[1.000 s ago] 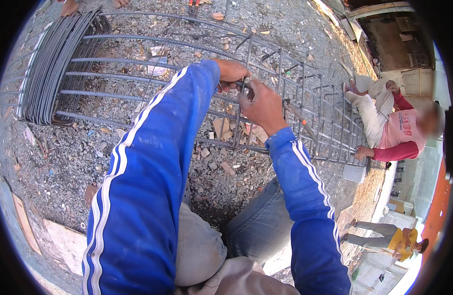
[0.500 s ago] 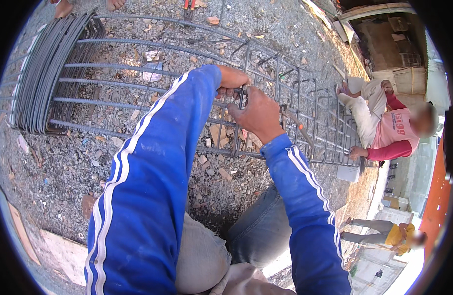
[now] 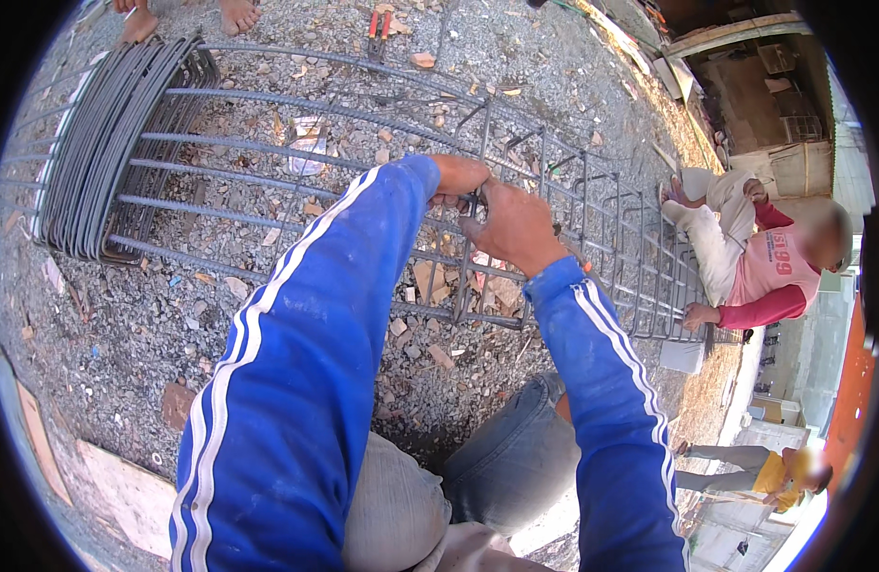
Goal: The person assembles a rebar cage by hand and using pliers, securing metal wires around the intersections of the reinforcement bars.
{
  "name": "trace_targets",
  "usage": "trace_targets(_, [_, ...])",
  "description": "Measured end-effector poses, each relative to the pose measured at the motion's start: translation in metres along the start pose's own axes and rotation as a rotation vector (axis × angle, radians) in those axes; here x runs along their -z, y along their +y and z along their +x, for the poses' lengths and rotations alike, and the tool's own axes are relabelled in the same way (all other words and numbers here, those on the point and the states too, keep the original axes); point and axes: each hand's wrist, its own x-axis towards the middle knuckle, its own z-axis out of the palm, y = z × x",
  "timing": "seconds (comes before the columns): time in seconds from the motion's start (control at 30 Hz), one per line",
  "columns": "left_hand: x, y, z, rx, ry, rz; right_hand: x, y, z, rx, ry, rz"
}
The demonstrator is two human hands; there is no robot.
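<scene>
While the head view looks down past two blue, white-striped sleeves, both bare hands meet over a long cage of dark grey ribbed steel bars (image 3: pixel 584 205), which lies across the stony grey gravel (image 3: pixel 115 334) in front of the person. The left hand (image 3: pixel 458 179) has its fingers curled in at an upright side of a thin rectangular steel stirrup (image 3: pixel 465 272); whether it grips anything cannot be told. The right hand (image 3: pixel 518 227) is bent narrow at the same spot, its thumb and fingertips close together against the steel, but what they pinch is hidden. Just beside the right wrist shows a tool's orange handle (image 3: pixel 584 261). To the left, a thick bundle of dark grey stirrups (image 3: pixel 101 157) sits around the long bars. Red-handled pliers (image 3: pixel 373 26) lie beyond the cage. At the right, a seated co-worker in a pink shirt (image 3: pixel 771 262) rests a hand at the cage's far end.
</scene>
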Motion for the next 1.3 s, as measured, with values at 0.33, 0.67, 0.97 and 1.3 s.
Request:
trace_targets(0.33, [0.003, -0.002, -0.002, 0.021, 0.029, -0.041, -0.011, 0.002, -0.005, 0.056, 0.167, -0.031])
trace_targets(0.67, [0.019, -0.011, -0.011, 0.018, 0.018, -0.273, -0.032, -0.002, -0.013, 0.169, 0.506, -0.061])
trace_targets(0.97, [0.016, -0.027, -0.015, -0.256, 0.098, -0.072, -0.040, 0.001, 0.003, -0.234, 0.354, 0.137])
trace_targets(1.3, [0.009, -0.023, -0.021, -0.324, 0.284, 0.296, -0.018, 0.024, -0.028, 0.192, 0.187, 0.293])
